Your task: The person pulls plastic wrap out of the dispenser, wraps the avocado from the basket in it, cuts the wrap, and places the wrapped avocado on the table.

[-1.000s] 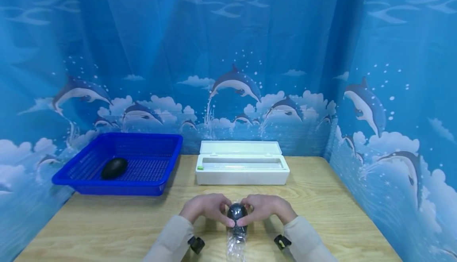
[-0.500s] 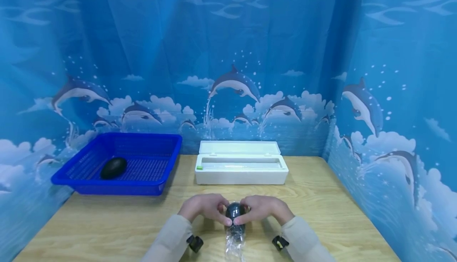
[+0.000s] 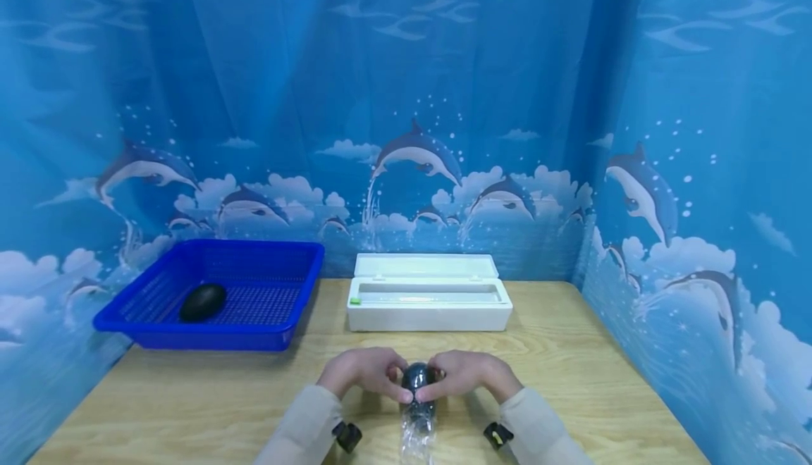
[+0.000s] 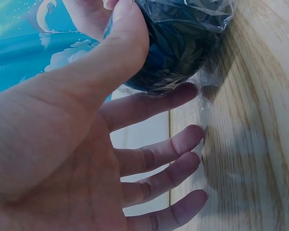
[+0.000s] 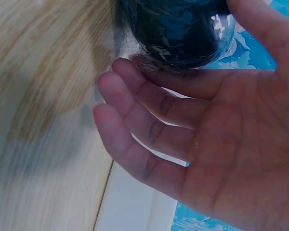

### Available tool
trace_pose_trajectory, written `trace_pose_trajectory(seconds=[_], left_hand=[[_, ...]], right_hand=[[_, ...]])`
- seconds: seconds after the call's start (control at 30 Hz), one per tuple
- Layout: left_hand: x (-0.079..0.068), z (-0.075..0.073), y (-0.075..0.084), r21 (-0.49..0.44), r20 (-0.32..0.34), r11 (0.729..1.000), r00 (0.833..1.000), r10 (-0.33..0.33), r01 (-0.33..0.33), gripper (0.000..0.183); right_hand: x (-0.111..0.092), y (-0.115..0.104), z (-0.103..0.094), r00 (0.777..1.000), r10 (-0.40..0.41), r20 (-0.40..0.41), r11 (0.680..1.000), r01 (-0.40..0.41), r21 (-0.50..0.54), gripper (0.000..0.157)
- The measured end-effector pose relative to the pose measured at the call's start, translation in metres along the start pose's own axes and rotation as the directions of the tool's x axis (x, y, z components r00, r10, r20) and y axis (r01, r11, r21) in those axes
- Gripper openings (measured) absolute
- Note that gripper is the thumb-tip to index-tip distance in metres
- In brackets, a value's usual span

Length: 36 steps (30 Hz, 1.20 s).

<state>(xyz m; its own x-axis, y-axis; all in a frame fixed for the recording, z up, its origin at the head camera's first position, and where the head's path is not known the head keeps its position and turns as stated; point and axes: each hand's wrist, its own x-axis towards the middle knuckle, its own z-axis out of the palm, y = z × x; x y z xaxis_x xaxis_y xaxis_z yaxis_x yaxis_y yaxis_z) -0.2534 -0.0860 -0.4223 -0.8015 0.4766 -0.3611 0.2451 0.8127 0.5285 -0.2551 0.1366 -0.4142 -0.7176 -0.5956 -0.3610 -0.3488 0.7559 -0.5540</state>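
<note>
A dark, smooth oval object point(image 3: 418, 376), shaped like an avocado, lies on the table wrapped in clear plastic film point(image 3: 417, 442), whose loose end trails towards me. From its left side my left hand point(image 3: 369, 372) pinches it between thumb and index finger. My right hand point(image 3: 466, 375) does the same from the right, the two thumbs nearly meeting on top. In the left wrist view the film wrinkles over the dark object point(image 4: 180, 53), and the other fingers point(image 4: 171, 175) are spread below it. The right wrist view shows the object point(image 5: 183, 36) above loosely bent fingers point(image 5: 135, 115).
A blue plastic basket point(image 3: 209, 338) at the back left holds a second dark oval object point(image 3: 203, 302). Behind my hands stands a long white box point(image 3: 429, 318) with its lid raised and a green piece point(image 3: 355, 301) at its left end. Printed dolphin curtains point(image 3: 495, 120) border the table.
Both hands keep their pinch on the wrapped oval object and have hardly moved. The head view has shifted slightly.
</note>
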Motion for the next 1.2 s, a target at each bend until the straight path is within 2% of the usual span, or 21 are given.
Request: trace_pose_trajectory(seconds=[0.23, 0.47, 0.6, 0.7, 0.8, 0.9, 1.0, 1.1, 1.2], left_hand=[[0.001, 0.000, 0.000, 0.002, -0.007, 1.000, 1.000, 0.001, -0.001, 0.039], [0.004, 0.000, -0.002, -0.016, 0.004, 1.000, 1.000, 0.009, -0.009, 0.036], [0.004, 0.000, -0.003, -0.022, 0.008, 0.999, 0.999, 0.031, -0.031, 0.038], [0.004, -0.001, -0.004, -0.017, -0.017, 0.997, 0.997, 0.070, -0.070, 0.041], [0.001, -0.003, -0.004, -0.019, -0.078, 0.993, 0.990, 0.114, -0.116, 0.046], [-0.001, -0.007, -0.004, -0.037, -0.144, 0.988, 0.979, 0.144, -0.151, 0.050], [0.000, -0.011, -0.007, -0.060, -0.211, 0.980, 0.962, 0.172, -0.189, 0.052], [0.002, -0.013, -0.011, -0.071, -0.289, 0.964, 0.930, 0.225, -0.256, 0.052], [0.005, -0.014, -0.014, -0.073, -0.361, 0.938, 0.886, 0.291, -0.338, 0.047]], right_hand=[[0.001, 0.002, 0.000, 1.000, -0.006, -0.006, 1.000, 0.006, 0.011, 0.048], [0.003, 0.005, -0.001, 0.998, -0.062, 0.006, 0.997, 0.062, 0.040, 0.042], [0.004, 0.007, 0.000, 0.998, -0.068, -0.015, 0.997, 0.069, 0.021, 0.043], [0.005, 0.008, -0.001, 0.993, -0.102, -0.054, 0.995, 0.101, -0.008, 0.043], [0.005, 0.010, -0.003, 0.981, -0.161, -0.111, 0.987, 0.158, -0.033, 0.043], [0.005, 0.010, -0.007, 0.962, -0.202, -0.185, 0.979, 0.195, -0.057, 0.047], [0.004, 0.009, -0.010, 0.942, -0.210, -0.262, 0.978, 0.207, -0.040, 0.053], [0.005, 0.008, -0.011, 0.919, -0.210, -0.334, 0.974, 0.226, 0.008, 0.051], [0.007, 0.008, -0.012, 0.893, -0.221, -0.393, 0.966, 0.256, 0.038, 0.046]])
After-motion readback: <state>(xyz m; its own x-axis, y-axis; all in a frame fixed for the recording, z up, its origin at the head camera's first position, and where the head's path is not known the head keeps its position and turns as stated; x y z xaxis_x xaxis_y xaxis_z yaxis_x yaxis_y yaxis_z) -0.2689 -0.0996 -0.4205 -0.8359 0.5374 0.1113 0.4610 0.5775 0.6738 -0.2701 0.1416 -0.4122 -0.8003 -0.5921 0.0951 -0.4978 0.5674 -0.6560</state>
